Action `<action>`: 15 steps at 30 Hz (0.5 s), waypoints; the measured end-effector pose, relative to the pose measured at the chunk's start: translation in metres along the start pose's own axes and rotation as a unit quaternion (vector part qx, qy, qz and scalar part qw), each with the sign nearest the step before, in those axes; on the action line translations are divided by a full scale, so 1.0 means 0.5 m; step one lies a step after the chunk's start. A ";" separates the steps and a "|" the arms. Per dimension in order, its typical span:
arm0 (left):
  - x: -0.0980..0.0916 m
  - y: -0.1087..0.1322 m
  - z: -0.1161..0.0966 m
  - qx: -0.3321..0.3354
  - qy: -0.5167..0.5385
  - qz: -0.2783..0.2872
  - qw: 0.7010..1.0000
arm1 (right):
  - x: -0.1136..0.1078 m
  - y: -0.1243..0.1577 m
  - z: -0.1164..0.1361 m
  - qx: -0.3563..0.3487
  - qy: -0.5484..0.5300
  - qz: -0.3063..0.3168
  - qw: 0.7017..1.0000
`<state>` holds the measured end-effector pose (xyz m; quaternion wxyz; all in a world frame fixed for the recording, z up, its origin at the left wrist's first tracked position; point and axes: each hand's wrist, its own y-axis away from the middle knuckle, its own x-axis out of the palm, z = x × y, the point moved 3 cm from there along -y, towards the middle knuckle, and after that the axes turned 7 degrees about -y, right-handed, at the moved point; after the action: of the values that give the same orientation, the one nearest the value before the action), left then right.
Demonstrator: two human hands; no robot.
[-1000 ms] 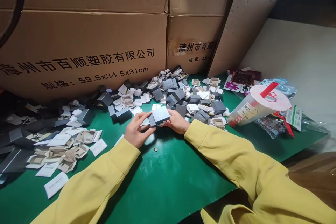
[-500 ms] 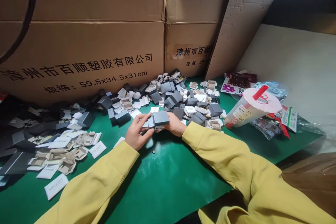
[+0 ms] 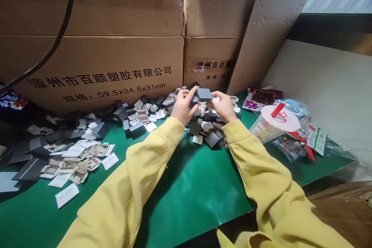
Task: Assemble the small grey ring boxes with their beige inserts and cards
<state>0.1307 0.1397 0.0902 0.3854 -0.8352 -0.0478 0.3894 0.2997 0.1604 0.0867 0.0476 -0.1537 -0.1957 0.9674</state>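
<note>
A small dark grey gift box (image 3: pixel 204 94) is held up over the heap at the back of the table. My left hand (image 3: pixel 185 106) is closed around its left side, thumb below and fingers above. My right hand (image 3: pixel 224 105) is at the box's right edge, its fingers pinched on a small white piece (image 3: pixel 216 100) whose shape I cannot make out. Below and around both hands lies a heap of grey boxes (image 3: pixel 213 138), white cards (image 3: pixel 198 140) and beige card inserts (image 3: pixel 142 116).
More grey boxes, opened inserts (image 3: pixel 83 170) and white cards (image 3: pixel 66 195) lie at the left on the green table (image 3: pixel 197 193). Large cardboard cartons (image 3: pixel 116 58) stand behind. On the right are a lidded cup (image 3: pixel 269 126) with a red straw and snack packets (image 3: pixel 315 139).
Both hands have moved forward and to the right with the grey box, from above bare table to over the heap. My right fingers now show a white piece. The camera view has shifted slightly.
</note>
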 end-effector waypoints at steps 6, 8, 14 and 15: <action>-0.003 0.058 0.023 -0.006 -0.109 0.026 0.994 | -0.016 0.005 -0.011 -0.030 0.360 0.105 0.927; -0.026 0.112 0.037 0.017 -0.130 0.027 0.991 | -0.018 0.022 0.019 -0.048 0.434 0.103 0.894; -0.119 0.261 0.110 0.020 -0.215 0.064 0.974 | 0.034 0.092 0.136 -0.187 0.463 0.057 0.864; -0.136 0.275 0.122 0.007 -0.233 0.064 0.970 | 0.060 0.107 0.139 -0.210 0.436 0.086 0.871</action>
<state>0.0115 0.0549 0.0137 0.3436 -0.7205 -0.0803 0.5969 0.2476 0.0907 0.1184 0.0115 -0.5820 -0.3400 0.7386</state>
